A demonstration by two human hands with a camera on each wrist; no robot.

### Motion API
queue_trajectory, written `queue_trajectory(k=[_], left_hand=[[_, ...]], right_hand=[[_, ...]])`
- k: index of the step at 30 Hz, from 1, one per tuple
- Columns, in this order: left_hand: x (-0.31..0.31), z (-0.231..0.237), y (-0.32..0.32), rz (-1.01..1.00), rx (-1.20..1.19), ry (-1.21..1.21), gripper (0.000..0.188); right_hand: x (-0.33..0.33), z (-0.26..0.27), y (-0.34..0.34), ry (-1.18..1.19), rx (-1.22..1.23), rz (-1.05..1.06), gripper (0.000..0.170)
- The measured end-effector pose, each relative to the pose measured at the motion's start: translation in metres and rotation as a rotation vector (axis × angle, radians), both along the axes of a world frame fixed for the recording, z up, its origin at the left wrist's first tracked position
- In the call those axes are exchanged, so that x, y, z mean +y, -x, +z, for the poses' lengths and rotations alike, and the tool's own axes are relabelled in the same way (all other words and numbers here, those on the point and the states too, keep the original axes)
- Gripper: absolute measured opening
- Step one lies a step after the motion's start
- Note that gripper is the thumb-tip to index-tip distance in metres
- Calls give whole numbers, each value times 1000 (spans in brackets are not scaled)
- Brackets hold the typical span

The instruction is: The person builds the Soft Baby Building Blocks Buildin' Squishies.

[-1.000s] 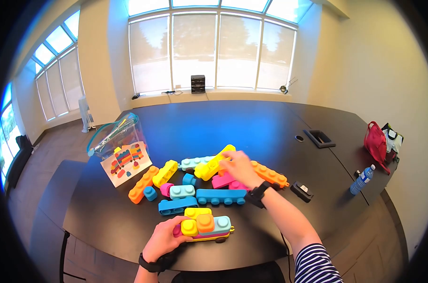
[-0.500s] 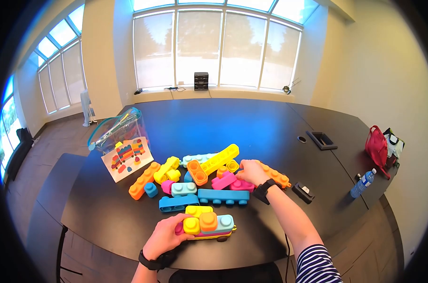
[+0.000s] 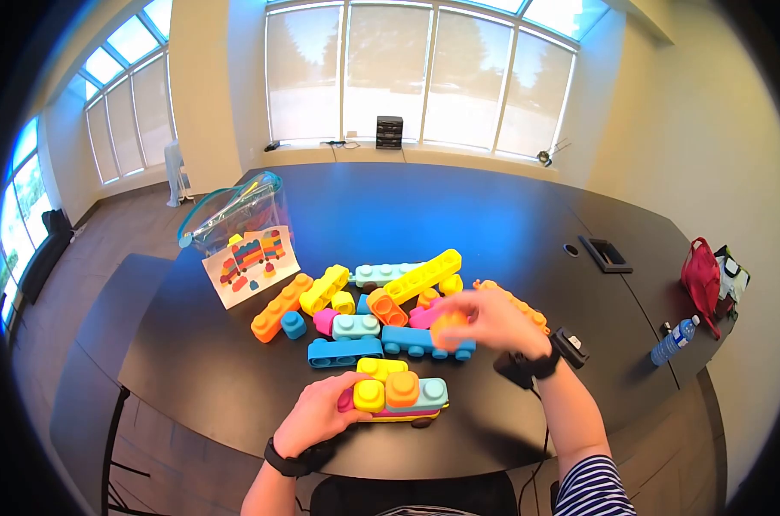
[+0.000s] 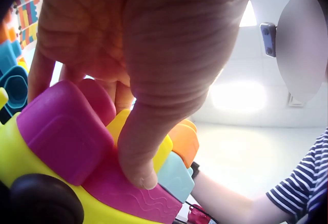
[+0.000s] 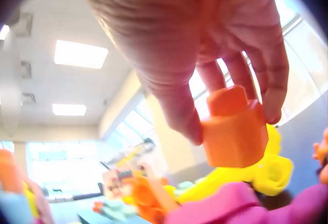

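My left hand [image 3: 317, 414] grips the rear of a toy block car near the table's front edge. The car has a yellow wheeled base [image 4: 20, 155], magenta blocks [image 4: 66, 134] and a light blue block [image 3: 433, 393]. A yellow block [image 3: 369, 396] and an orange block [image 3: 402, 389] sit on top, and the left thumb presses the magenta side. Between thumb and fingertips, my right hand [image 3: 497, 320] pinches a small orange block [image 5: 236, 139] with its stud up, above the right part of the pile. Below it lie pink blocks [image 5: 215, 206] and a long blue block [image 3: 407, 340].
Several loose blocks lie beyond the car, among them a long yellow block [image 3: 424, 273] and an orange block [image 3: 282, 308]. A clear bag [image 3: 257, 206] stands behind a picture card [image 3: 252, 267] at left. At right are a black device [image 3: 571, 346] and a water bottle [image 3: 675, 341].
The right hand let go of the long yellow block, reached down by the pink blocks, then came up and nearer with the small orange block. The left hand keeps its grip on the car.
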State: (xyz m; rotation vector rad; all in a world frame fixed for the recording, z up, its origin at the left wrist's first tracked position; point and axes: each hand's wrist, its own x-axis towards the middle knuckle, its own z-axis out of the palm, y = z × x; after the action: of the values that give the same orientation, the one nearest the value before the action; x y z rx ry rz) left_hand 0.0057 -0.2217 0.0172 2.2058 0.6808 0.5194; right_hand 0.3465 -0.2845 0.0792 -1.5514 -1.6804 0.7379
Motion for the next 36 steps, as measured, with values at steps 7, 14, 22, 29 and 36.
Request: queue_trajectory(k=[7,14,22,29,36], left_hand=[[0,0,1,22,32,-12,56],[-1,2,-1,19,22,-18,57],[-2,5,0,19,7,-21,56],[11,-12,3,-24,166,-175,62],[11,-13,8,30,335,-316,63]], right_hand=[[-52,5,59,-120,-287,76,52],[-68,2,70,-197,-459,58,60],[-64,-10,70,-145,-516,148,56],[-36,10,44,-26,-446,363,58],[108,19,-8,-145,-649,129,55]])
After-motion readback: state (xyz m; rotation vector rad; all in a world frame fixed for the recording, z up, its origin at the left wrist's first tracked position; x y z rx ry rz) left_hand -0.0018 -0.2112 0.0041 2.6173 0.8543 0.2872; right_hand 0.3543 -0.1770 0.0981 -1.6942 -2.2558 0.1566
